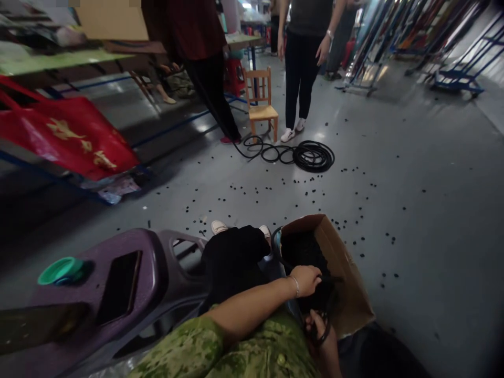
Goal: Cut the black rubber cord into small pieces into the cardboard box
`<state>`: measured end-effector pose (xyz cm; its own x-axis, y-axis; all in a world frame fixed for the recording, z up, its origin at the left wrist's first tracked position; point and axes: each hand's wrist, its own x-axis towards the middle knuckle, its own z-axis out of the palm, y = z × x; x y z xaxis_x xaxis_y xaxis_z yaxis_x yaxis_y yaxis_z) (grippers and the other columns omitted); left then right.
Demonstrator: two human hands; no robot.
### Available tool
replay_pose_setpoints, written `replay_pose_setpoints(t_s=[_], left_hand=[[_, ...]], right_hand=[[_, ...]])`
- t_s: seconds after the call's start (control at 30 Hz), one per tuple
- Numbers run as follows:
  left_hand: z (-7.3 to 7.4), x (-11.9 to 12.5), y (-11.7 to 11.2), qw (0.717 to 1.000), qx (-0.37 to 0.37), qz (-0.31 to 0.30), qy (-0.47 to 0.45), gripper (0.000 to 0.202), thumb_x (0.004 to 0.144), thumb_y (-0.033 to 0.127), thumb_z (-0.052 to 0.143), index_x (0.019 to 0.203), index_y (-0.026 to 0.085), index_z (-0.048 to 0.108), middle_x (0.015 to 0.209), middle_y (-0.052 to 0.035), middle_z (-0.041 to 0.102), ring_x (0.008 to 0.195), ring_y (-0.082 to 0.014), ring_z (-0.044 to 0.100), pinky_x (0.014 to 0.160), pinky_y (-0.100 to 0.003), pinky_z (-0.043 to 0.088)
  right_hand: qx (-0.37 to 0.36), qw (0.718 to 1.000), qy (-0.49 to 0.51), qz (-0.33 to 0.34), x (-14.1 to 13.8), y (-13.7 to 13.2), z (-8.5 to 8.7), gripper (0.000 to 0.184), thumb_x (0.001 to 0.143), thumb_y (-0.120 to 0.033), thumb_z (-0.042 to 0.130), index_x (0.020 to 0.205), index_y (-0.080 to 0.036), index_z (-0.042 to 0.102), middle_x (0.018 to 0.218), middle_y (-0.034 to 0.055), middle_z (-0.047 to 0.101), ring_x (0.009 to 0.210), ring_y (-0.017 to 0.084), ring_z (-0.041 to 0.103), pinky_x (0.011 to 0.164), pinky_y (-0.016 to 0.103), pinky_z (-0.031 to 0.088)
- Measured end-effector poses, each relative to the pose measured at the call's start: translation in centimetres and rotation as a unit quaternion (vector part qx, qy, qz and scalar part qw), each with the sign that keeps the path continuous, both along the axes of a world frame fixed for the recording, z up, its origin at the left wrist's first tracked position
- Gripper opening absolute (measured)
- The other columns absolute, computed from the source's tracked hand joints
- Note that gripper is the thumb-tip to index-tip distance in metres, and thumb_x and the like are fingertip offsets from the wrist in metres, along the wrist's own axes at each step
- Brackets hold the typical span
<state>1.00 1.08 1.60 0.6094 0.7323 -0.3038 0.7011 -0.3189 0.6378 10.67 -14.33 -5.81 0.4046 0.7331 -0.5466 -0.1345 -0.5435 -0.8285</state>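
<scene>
My left hand (pixel 307 280) reaches across over an open cardboard box (pixel 346 273), its fingers closed around a black rubber tube (pixel 334 280). A short end of the tube sticks out to the right of the fist. Lower down, by the near edge of the box, my right hand (pixel 319 326) is closed on a looped part of what looks like the same tube. A dark heap of small black pieces (pixel 303 249) lies in the box; their shape is hard to make out. Part of the tube hangs over the box's left side.
Left of me stands a purple plastic stool (pixel 145 247) bearing a phone (pixel 119 286) and a green lid (pixel 61 270). Small black rings litter the floor. Ahead lie a coil of black tube (pixel 314 156) and a wooden chair (pixel 263 111), with people standing nearby. A red bag (pixel 79 134) hangs left.
</scene>
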Motion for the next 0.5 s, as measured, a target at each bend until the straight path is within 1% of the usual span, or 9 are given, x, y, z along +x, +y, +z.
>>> replay_pose_setpoints(t_s=[0.07,0.17,0.23,0.27,0.3,0.33,0.37,0.43,0.5], left_hand=[[1.3,-0.8,1.5,0.998,0.008,0.043,-0.037,0.034,0.091,0.036,0.042,0.115,0.025,0.063,0.113,-0.0039,0.068,0.104,-0.0202,0.062,0.090,-0.031,0.049],[3.9,-3.1,5.2,0.996,0.001,0.085,-0.041,0.031,0.091,0.036,0.045,0.110,0.024,0.066,0.108,-0.0025,0.070,0.100,-0.0185,0.063,0.088,-0.029,0.049],[5.3,-4.6,7.4,0.993,0.002,0.116,-0.021,0.028,0.089,0.031,0.047,0.103,0.022,0.069,0.100,-0.0033,0.071,0.097,-0.0182,0.064,0.088,-0.028,0.048],[5.6,-5.0,8.1,0.991,0.005,0.136,-0.019,0.028,0.090,0.030,0.046,0.103,0.020,0.069,0.099,-0.0038,0.072,0.096,-0.0181,0.064,0.088,-0.028,0.048],[5.6,-5.2,8.5,0.987,0.006,0.159,-0.024,0.029,0.090,0.029,0.045,0.103,0.020,0.069,0.098,-0.0041,0.072,0.096,-0.0178,0.064,0.088,-0.028,0.048],[5.3,-5.1,8.5,0.984,0.005,0.175,-0.037,0.030,0.091,0.028,0.044,0.105,0.020,0.068,0.099,-0.0038,0.072,0.096,-0.0173,0.064,0.088,-0.027,0.048],[4.8,-4.8,8.2,0.982,0.003,0.182,-0.057,0.031,0.091,0.029,0.043,0.108,0.021,0.068,0.102,-0.0028,0.072,0.097,-0.0166,0.064,0.088,-0.027,0.048],[3.2,-3.6,6.8,0.982,-0.010,0.164,-0.096,0.033,0.091,0.033,0.044,0.114,0.025,0.066,0.108,-0.0002,0.071,0.100,-0.0156,0.063,0.089,-0.025,0.048],[1.7,-2.4,5.1,0.984,-0.019,0.130,-0.117,0.035,0.093,0.037,0.043,0.116,0.027,0.065,0.114,0.0013,0.069,0.105,-0.0155,0.062,0.091,-0.024,0.047]], right_hand=[[-0.011,0.998,-0.060,0.016,-0.4,1.5,2.1,0.047,0.058,-0.064,0.067,0.072,-0.019,0.058,0.049,-0.0031,0.054,0.042,0.012,0.048,0.042,0.024,0.038],[0.041,0.987,-0.137,0.072,-1.2,4.3,4.5,0.042,0.062,-0.057,0.067,0.079,-0.020,0.060,0.057,-0.0022,0.058,0.053,0.013,0.054,0.052,0.023,0.041],[0.056,0.984,-0.095,0.143,-1.7,5.9,4.5,0.040,0.062,-0.057,0.065,0.074,-0.019,0.059,0.055,-0.0025,0.056,0.050,0.012,0.050,0.051,0.024,0.039],[0.037,0.980,-0.065,0.184,-1.8,6.3,4.1,0.039,0.059,-0.056,0.066,0.067,-0.019,0.057,0.051,-0.0029,0.053,0.046,0.011,0.046,0.048,0.024,0.036],[0.013,0.976,-0.052,0.213,-1.6,6.4,3.4,0.039,0.059,-0.056,0.065,0.057,-0.019,0.052,0.047,-0.0031,0.049,0.044,0.011,0.043,0.046,0.025,0.033],[0.002,0.975,-0.062,0.213,-1.3,6.1,2.8,0.039,0.059,-0.056,0.063,0.052,-0.020,0.049,0.045,-0.0031,0.047,0.044,0.011,0.042,0.046,0.025,0.032],[0.001,0.976,-0.078,0.202,-0.7,5.7,2.2,0.036,0.059,-0.053,0.062,0.054,-0.019,0.052,0.047,-0.0029,0.049,0.047,0.012,0.045,0.048,0.025,0.033],[-0.005,0.981,-0.134,0.138,0.7,4.2,1.6,0.030,0.060,-0.048,0.064,0.072,-0.020,0.061,0.054,-0.0031,0.056,0.053,0.014,0.051,0.052,0.025,0.037],[-0.006,0.984,-0.141,0.112,1.8,2.9,2.1,0.037,0.054,-0.047,0.069,0.079,-0.021,0.064,0.066,-0.0006,0.064,0.063,0.018,0.058,0.058,0.027,0.041]])
